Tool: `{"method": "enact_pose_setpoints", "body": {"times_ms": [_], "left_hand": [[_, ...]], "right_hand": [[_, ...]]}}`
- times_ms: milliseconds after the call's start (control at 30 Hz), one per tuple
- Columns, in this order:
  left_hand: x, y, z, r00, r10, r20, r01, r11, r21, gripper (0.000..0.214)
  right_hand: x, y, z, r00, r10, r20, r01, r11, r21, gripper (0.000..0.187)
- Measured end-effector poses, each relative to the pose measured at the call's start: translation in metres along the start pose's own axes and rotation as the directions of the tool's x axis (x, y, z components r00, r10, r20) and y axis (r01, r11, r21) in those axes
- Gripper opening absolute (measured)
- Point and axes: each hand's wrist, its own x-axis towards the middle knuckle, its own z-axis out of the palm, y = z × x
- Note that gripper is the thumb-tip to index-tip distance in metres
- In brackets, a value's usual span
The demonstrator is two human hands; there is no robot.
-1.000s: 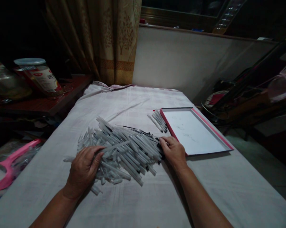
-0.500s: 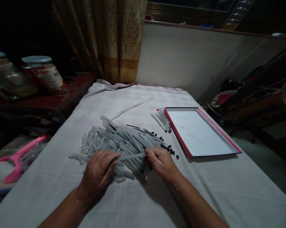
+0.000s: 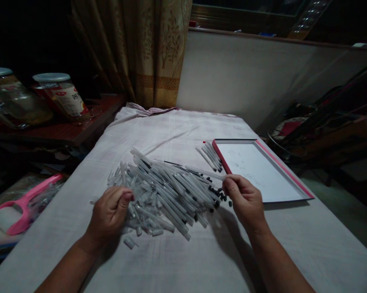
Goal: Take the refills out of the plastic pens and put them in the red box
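My right hand (image 3: 244, 199) pinches one end of a clear pen barrel (image 3: 204, 172), which points left over the heap. My left hand (image 3: 110, 211) is closed at the heap's left side, thumb against fingers; whatever it may hold is hidden. Between the hands lies a heap of translucent pen barrels (image 3: 177, 189), with clear pen caps (image 3: 143, 215) piled along its left and front. One loose clear cap (image 3: 129, 243) lies on the cloth in front. Thin dark refills (image 3: 177, 165) show at the back, and small black plugs (image 3: 221, 195) lie near my right hand.
Right of the heap is a shallow white box lid with a pink rim (image 3: 282, 167). Several pens (image 3: 212, 156) lie in a row by its left edge. A pink-handled object (image 3: 27, 201) and lidded jars (image 3: 61, 97) stand left of the white cloth (image 3: 177, 268).
My hands have moved apart. The right went right and up with the pen barrel, and the left drew back leftward off it. A loose cap now shows in front of the heap.
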Motion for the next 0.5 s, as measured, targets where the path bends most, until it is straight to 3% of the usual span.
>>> {"method": "enact_pose_setpoints", "body": {"times_ms": [100, 200, 500], "left_hand": [[0.004, 0.000, 0.009, 0.996, 0.082, -0.021, -0.080, 0.993, 0.086, 0.022], [0.004, -0.005, 0.018, 0.993, 0.118, -0.016, -0.112, 0.975, 0.194, 0.024], [-0.008, -0.029, 0.029, 0.996, 0.073, 0.052, -0.084, 0.965, 0.247, 0.030]], "right_hand": [[0.002, 0.016, 0.002, 0.999, -0.008, -0.047, 0.001, 0.989, -0.150, 0.024], [0.001, 0.031, 0.010, 0.995, -0.095, -0.043, 0.077, 0.948, -0.308, 0.025], [-0.007, 0.050, 0.013, 0.985, -0.169, 0.018, 0.148, 0.801, -0.580, 0.031]]}}
